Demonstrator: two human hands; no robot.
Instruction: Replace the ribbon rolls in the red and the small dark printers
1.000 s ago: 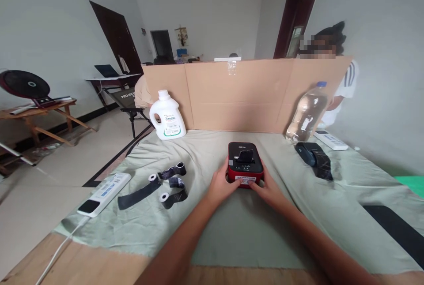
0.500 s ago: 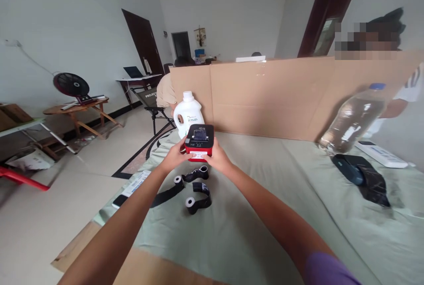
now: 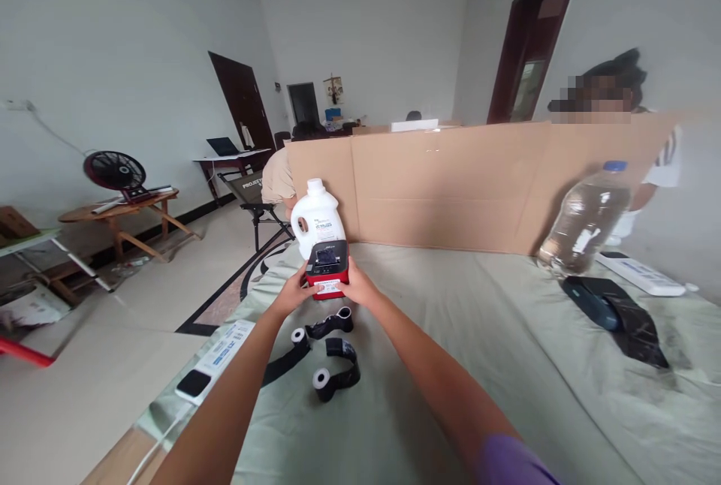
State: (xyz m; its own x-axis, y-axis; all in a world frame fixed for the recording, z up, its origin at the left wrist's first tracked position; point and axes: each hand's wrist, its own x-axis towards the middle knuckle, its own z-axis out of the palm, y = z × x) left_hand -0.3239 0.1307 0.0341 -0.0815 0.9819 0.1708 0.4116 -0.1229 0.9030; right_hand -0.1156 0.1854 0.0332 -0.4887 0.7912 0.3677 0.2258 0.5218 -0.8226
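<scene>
Both left hand (image 3: 291, 295) and right hand (image 3: 360, 284) clasped the red-black device (image 3: 328, 269), and overreaching could have toppled the jug (image 3: 318, 219).

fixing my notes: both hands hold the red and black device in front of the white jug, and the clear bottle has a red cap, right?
The clear bottle has a blue cap, not red, as the head view shows. The left hand and right hand do hold the red and black device in front of the white jug.
</scene>
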